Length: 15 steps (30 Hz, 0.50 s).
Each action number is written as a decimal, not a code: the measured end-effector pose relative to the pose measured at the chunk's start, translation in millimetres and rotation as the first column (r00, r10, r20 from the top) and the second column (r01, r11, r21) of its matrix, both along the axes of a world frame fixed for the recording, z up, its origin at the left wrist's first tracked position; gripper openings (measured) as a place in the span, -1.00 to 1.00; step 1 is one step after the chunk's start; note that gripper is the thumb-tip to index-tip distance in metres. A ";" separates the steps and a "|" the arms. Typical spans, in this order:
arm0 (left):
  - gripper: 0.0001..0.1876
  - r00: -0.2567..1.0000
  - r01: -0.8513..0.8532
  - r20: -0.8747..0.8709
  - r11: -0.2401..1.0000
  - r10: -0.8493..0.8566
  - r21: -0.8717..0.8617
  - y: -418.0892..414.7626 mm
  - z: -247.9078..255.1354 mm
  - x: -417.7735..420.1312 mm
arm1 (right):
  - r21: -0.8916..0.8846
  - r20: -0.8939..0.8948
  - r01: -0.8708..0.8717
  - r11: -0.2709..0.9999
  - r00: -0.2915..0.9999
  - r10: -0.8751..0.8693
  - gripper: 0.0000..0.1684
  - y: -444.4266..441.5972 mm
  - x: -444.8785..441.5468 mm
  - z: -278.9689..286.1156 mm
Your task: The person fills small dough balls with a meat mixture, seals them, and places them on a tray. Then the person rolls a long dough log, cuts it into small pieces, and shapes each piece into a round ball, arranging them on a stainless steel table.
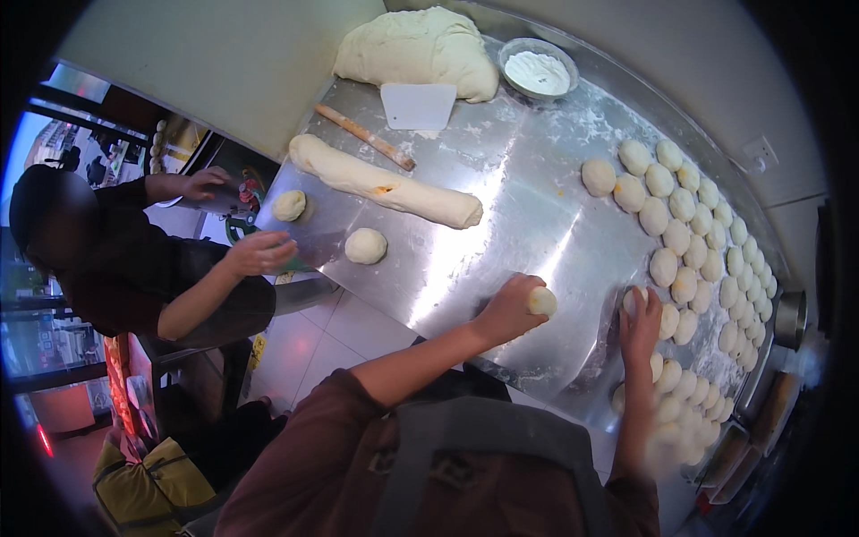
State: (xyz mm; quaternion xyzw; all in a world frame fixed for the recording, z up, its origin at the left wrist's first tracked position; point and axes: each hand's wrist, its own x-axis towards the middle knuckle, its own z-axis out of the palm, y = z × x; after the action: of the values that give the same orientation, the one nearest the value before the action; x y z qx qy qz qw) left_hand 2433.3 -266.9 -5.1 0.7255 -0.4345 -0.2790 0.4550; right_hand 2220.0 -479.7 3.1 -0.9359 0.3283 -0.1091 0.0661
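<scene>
My left hand [511, 310] grips a small dough ball [542, 302] just over the steel worktop [530, 235]. To its right, my right hand [641, 323] has its fingers around another dough ball [631, 302], at the near edge of the rows of dough balls [681, 205]. A thick dough log [386, 184] lies across the left part of the worktop, with an orange spot on its top. Two loose dough balls, one nearer [366, 246] and one by the left edge [289, 205], sit below the log.
A large dough mass [419, 54] lies at the back beside a white scraper [419, 107] and a bowl of flour [537, 70]. A wooden rolling pin [366, 137] rests behind the log. At left stands a co-worker, whose hands [262, 253] are near the worktop's edge. A metal container [790, 319] stands far right.
</scene>
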 end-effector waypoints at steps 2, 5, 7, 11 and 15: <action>-0.47 0.884 -0.154 -0.432 0.984 0.177 0.089 17.2 27.4 30.8 | -0.127 0.038 -0.200 0.972 0.978 0.206 -0.29 6.4 -3.0 4.7; -0.50 0.776 -0.408 -0.488 0.908 0.400 0.096 62.7 50.4 92.9 | 0.148 0.125 0.005 0.989 0.992 -0.023 -0.28 0.9 11.4 8.7; -0.47 0.799 -0.538 -0.298 0.842 0.523 0.035 99.2 33.2 144.8 | 0.205 0.057 0.035 0.978 0.997 -0.047 -0.29 -23.8 11.9 4.1; -0.49 0.732 -0.674 -0.129 0.739 0.669 0.013 141.2 30.5 210.4 | 0.935 0.125 0.044 0.352 0.888 -0.443 -0.38 1.4 44.6 33.0; -0.48 0.671 -0.741 0.007 0.671 0.741 0.012 149.2 22.7 252.0 | 0.905 0.203 -0.107 0.411 0.959 -0.196 -0.40 78.5 95.3 47.0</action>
State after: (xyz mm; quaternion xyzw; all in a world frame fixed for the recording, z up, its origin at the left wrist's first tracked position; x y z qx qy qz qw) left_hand 2685.3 -117.7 17.6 0.8427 -0.1017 -0.0728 0.5236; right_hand 2315.2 -401.2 50.0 -0.7152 0.3468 -0.0452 0.6051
